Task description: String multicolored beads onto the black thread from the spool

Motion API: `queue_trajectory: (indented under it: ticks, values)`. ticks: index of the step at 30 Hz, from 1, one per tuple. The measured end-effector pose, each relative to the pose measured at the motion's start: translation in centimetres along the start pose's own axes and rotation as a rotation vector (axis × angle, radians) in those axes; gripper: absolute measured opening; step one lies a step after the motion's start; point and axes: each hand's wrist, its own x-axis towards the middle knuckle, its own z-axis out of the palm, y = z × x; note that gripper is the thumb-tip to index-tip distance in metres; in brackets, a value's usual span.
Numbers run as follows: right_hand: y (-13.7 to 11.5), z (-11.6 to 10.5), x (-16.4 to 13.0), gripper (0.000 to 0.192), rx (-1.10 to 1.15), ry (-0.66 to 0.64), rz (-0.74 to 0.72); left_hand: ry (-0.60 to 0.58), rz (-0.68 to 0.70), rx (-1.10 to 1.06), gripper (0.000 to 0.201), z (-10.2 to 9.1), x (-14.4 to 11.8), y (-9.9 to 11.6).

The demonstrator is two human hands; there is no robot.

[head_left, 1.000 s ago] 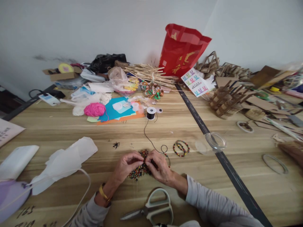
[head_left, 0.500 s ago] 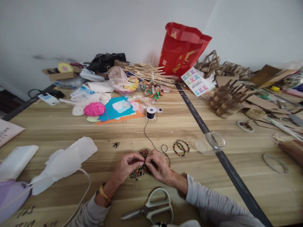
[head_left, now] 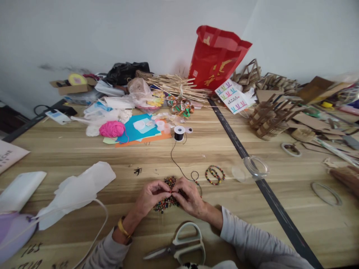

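Over a heap of small multicoloured beads point(head_left: 164, 205), my two hands meet fingertip to fingertip. My left hand point(head_left: 150, 196), with a yellow bangle point(head_left: 122, 228) at its wrist, pinches a tiny reddish bead point(head_left: 170, 192). My right hand point(head_left: 190, 196) is closed in a pinch against it, seemingly on the end of the black cord point(head_left: 175, 160); its fingers hide most of that end. From a white spool point(head_left: 179, 133) the cord curls to beside my right hand, where a few beads are strung on it. Two beaded bracelets point(head_left: 215, 175) lie to the right.
Scissors point(head_left: 182, 246) lie just before me, blades leftward. Small black pieces point(head_left: 137, 171) sit beyond my left hand. Pink yarn point(head_left: 112, 129), blue paper point(head_left: 131, 129), a red bag point(head_left: 215, 56) and woven baskets point(head_left: 263, 119) line the back. Clear rings point(head_left: 255, 167) lie right.
Almost nothing differs; both hands stay pinched together over the beads, with only a very slight shift of the fingertips.
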Motion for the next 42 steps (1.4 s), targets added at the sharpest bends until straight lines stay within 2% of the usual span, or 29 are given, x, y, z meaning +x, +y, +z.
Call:
queue_trajectory:
  ticks: [15, 20, 24, 28, 35, 38, 40, 42]
  values:
    - [-0.3, -0.1, 0.1, 0.005, -0.002, 0.006, -0.034, -0.09, 0.029, 0.072, 0.013, -0.3, 0.0, 0.7]
    - [-0.5, -0.2, 0.1, 0.01, -0.065, -0.008, -0.069, -0.109, 0.047, 0.116, 0.015, 0.0, -0.2, 0.7]
    - [-0.8, -0.8, 0.4, 0.006, -0.132, -0.054, -0.094, -0.128, 0.052, 0.122, 0.016, 0.0, -0.3, 0.5]
    - [-1.3, -1.8, 0.5, 0.006, -0.17, -0.145, -0.09, -0.13, 0.057, 0.128, 0.017, -0.3, -0.2, 0.4]
    - [-1.8, -2.5, -0.8, 0.004, -0.304, -0.434, -0.088, -0.178, 0.102, 0.224, 0.015, -0.7, -0.4, 0.9]
    - [-3.4, -3.7, -0.2, 0.007, -0.263, -0.472, -0.039, -0.171, 0.106, 0.26, 0.014, -0.7, -0.5, 1.2]
    - [-5.2, -5.6, 0.4, 0.022, -0.159, -0.434, 0.032, -0.17, 0.098, 0.261, 0.014, -0.7, -0.5, 1.2]
    - [-7.2, -7.8, 0.6, 0.034, -0.068, -0.457, 0.069, -0.171, 0.078, 0.249, 0.016, -0.7, -0.5, 1.0]
